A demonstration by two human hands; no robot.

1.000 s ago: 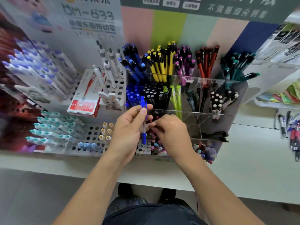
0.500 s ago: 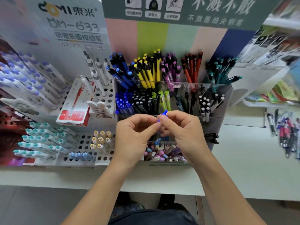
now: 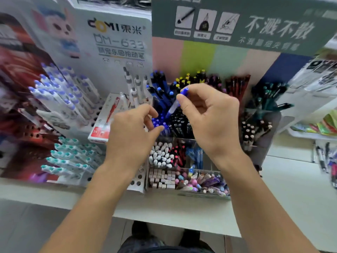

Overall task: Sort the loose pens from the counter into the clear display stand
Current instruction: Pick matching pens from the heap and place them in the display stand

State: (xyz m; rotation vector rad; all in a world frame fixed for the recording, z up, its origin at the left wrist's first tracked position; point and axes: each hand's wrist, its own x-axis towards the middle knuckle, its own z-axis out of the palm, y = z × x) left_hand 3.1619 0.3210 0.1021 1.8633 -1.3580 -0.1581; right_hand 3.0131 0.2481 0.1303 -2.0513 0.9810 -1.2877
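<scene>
In the head view, the right hand (image 3: 211, 115) pinches a blue pen (image 3: 177, 102) near its cap end between thumb and forefinger, holding it slanted with its tip aimed down toward the blue pens (image 3: 160, 123) already standing in the clear display stand (image 3: 200, 195). The left hand (image 3: 133, 136) has let go: half a second ago both hands met around this pen in front of the stand, and now the left hangs just beside it with fingers (image 3: 149, 114) loosely curled and holding nothing. The pen has also come up, from low before the front compartments to over the stand's upper left tiers. That reads as a handover done and the insertion about to start, judging by the tip pointing at the matching blue group. More loose pens (image 3: 326, 161) lie on the table (image 3: 291, 189) at the far right, blurred, so the sorting looks well short of finished.
</scene>
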